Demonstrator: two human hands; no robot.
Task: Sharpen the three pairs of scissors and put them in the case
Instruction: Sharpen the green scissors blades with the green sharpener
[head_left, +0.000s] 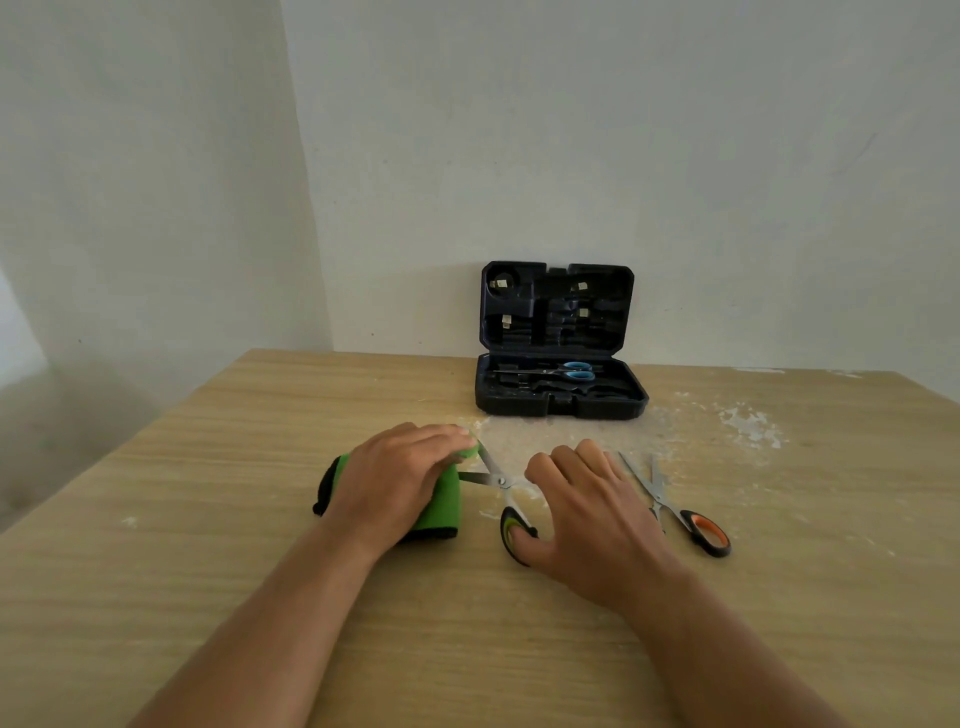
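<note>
A green and black sharpener (441, 501) lies on the wooden table (208, 519), and my left hand (395, 473) presses down on top of it with fingers laid over it. Green-handled scissors (501, 483) stand spread open, one blade going into the sharpener. My right hand (587, 509) grips their handles, thumb through the green loop. Orange-handled scissors (675, 504) lie slightly open on the table just right of that hand. Blue-handled scissors (563, 370) rest inside the open black case (561, 405) at the back.
The case's lid (558, 306) leans upright against the white wall. White dust and flakes (748, 423) are scattered over the table between the case and the scissors. The table's left edge runs diagonally from the back corner toward me.
</note>
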